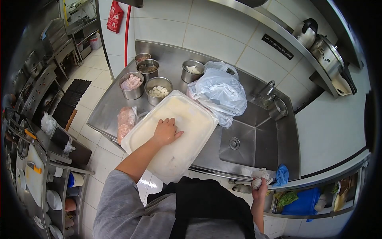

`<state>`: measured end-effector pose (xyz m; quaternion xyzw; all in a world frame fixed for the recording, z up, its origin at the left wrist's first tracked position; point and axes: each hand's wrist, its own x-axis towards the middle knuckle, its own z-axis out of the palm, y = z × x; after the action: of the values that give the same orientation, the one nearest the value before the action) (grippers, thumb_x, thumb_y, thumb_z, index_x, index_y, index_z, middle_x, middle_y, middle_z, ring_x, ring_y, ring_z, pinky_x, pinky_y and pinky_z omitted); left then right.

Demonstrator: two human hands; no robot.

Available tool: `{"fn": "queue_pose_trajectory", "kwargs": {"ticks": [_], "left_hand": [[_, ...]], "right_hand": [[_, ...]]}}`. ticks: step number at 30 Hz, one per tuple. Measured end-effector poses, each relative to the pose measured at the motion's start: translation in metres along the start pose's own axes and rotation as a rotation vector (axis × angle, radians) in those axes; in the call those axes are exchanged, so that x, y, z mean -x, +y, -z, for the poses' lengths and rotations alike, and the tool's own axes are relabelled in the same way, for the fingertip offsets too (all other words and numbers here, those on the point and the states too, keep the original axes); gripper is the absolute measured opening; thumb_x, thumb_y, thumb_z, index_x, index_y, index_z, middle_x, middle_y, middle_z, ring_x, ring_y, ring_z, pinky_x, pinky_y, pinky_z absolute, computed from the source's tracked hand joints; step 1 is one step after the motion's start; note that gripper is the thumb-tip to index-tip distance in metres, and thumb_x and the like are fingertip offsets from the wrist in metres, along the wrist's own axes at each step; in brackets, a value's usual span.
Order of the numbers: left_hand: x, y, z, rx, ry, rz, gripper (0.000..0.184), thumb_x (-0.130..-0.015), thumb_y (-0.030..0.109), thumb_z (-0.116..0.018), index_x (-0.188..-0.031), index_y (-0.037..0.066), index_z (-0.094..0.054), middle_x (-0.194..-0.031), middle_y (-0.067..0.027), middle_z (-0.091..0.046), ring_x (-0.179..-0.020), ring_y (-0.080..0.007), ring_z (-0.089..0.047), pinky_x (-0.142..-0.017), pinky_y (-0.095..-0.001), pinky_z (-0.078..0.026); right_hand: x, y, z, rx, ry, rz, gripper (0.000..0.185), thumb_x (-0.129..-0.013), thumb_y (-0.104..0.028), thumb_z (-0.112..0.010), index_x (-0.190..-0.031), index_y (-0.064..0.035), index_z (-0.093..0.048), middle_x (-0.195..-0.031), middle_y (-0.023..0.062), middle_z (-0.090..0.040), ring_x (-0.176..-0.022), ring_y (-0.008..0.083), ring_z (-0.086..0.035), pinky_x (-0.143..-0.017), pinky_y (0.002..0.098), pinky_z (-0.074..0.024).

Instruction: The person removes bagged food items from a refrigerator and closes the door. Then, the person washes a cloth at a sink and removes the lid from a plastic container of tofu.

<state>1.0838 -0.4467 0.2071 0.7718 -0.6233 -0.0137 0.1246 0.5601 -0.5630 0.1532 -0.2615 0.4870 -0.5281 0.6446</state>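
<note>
My left hand (167,132) rests on the lid of a large white plastic container (187,139), its fingers partly spread and nothing in them. The container lies tilted across the counter's front edge. At the sink's front edge, my right hand (260,188) is closed on a crumpled whitish cloth (260,175). A blue cloth (282,175) hangs just right of it. Left of the container sits a clear bag of pink meat (126,121). Behind it are steel pots, one with pale cubes (158,91), another with raw meat (131,82). A white plastic bag (223,93) touches the container's right side.
The steel sink (254,139) has a faucet (270,88) and a metal pot (277,108) at its rear right. A shelf (302,47) with pans runs overhead. Below the right side is an open compartment holding greens and a blue tub (302,202). Racks (59,167) stand at left.
</note>
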Motion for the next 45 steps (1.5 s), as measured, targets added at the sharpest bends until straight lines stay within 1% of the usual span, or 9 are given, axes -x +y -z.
{"fn": "queue_pose_trajectory", "kwargs": {"ticks": [11,13,15,17,20,23,26,34,45], "left_hand": [[0.019,0.013,0.078,0.260,0.109,-0.009,0.035,-0.082,0.037,-0.060,-0.064,0.007,-0.062,-0.084,-0.0077,-0.051,-0.084,-0.0252,-0.050,-0.076,-0.0374,-0.035],[0.032,0.005,0.095,0.481,0.155,-0.008,0.038,-0.082,0.039,-0.059,-0.065,0.005,-0.064,-0.078,-0.0072,-0.054,-0.085,-0.0246,-0.053,-0.073,-0.0397,-0.039],[0.043,-0.011,0.112,0.620,0.219,-0.004,0.044,-0.083,0.042,-0.055,-0.063,0.005,-0.065,-0.083,-0.0080,-0.060,-0.086,-0.0261,-0.054,-0.073,-0.0425,-0.041],[0.047,-0.051,0.111,0.433,0.131,0.566,0.048,-0.086,0.049,-0.046,-0.084,0.006,-0.068,-0.101,-0.0106,-0.062,-0.095,-0.0263,-0.055,-0.080,-0.0426,-0.043],[0.086,-0.081,0.133,0.988,0.471,0.547,0.048,-0.087,0.049,-0.045,-0.088,0.006,-0.066,-0.103,-0.0107,-0.061,-0.097,-0.0265,-0.054,-0.081,-0.0424,-0.043],[0.122,-0.096,0.148,1.519,0.636,0.519,0.047,-0.087,0.049,-0.044,-0.091,0.006,-0.064,-0.104,-0.0108,-0.061,-0.098,-0.0267,-0.054,-0.082,-0.0422,-0.043],[0.147,-0.101,0.155,1.767,0.725,0.507,0.047,-0.087,0.049,-0.044,-0.095,0.006,-0.062,-0.106,-0.0109,-0.060,-0.099,-0.0269,-0.054,-0.083,-0.0420,-0.043],[0.180,-0.112,0.156,1.906,0.825,0.533,0.048,-0.088,0.049,-0.042,-0.104,0.006,-0.056,-0.110,-0.0111,-0.058,-0.102,-0.0274,-0.053,-0.085,-0.0416,-0.042],[0.202,-0.141,0.143,2.001,0.872,0.569,0.052,-0.089,0.050,-0.039,-0.117,0.007,-0.048,-0.116,-0.0115,-0.056,-0.106,-0.0281,-0.052,-0.088,-0.0409,-0.042]], "right_hand": [[0.001,0.000,-0.012,-0.018,0.023,0.013,0.031,-0.085,-0.012,-0.052,-0.113,0.0002,-0.050,-0.097,0.0105,-0.060,-0.079,0.0223,-0.061,-0.067,0.0340,-0.0536],[0.002,0.002,-0.014,-0.034,0.058,0.034,0.031,-0.085,-0.012,-0.052,-0.113,0.0004,-0.049,-0.097,0.0108,-0.060,-0.080,0.0228,-0.061,-0.068,0.0344,-0.0536],[-0.003,0.006,-0.005,-0.001,0.046,0.060,0.033,-0.084,-0.010,-0.052,-0.114,0.0007,-0.048,-0.099,0.0114,-0.059,-0.083,0.0238,-0.061,-0.070,0.0350,-0.0532],[-0.008,0.009,0.002,0.006,0.037,0.047,0.033,-0.083,-0.009,-0.052,-0.114,-0.0001,-0.047,-0.101,0.0111,-0.059,-0.085,0.0238,-0.061,-0.070,0.0351,-0.0530],[-0.008,0.009,-0.002,0.010,0.013,-0.012,0.034,-0.082,-0.007,-0.053,-0.115,-0.0027,-0.047,-0.104,0.0103,-0.058,-0.088,0.0237,-0.060,-0.071,0.0351,-0.0527],[-0.011,0.014,-0.008,0.001,0.013,0.036,0.034,-0.083,-0.005,-0.052,-0.116,-0.0036,-0.047,-0.104,0.0101,-0.058,-0.087,0.0234,-0.060,-0.071,0.0356,-0.0527],[-0.015,0.017,-0.015,0.004,-0.049,0.037,0.033,-0.083,-0.005,-0.052,-0.116,-0.0041,-0.047,-0.104,0.0100,-0.058,-0.086,0.0234,-0.060,-0.071,0.0358,-0.0528],[-0.019,0.024,-0.015,0.077,-0.093,0.018,0.028,-0.084,-0.010,-0.054,-0.111,-0.0044,-0.051,-0.098,0.0074,-0.060,-0.083,0.0210,-0.061,-0.071,0.0338,-0.0517],[-0.020,0.019,0.019,0.241,-0.069,0.046,0.050,-0.080,-0.009,-0.056,-0.127,-0.0105,-0.038,-0.113,0.0084,-0.053,-0.100,0.0240,-0.055,-0.081,0.0373,-0.0489]]}}
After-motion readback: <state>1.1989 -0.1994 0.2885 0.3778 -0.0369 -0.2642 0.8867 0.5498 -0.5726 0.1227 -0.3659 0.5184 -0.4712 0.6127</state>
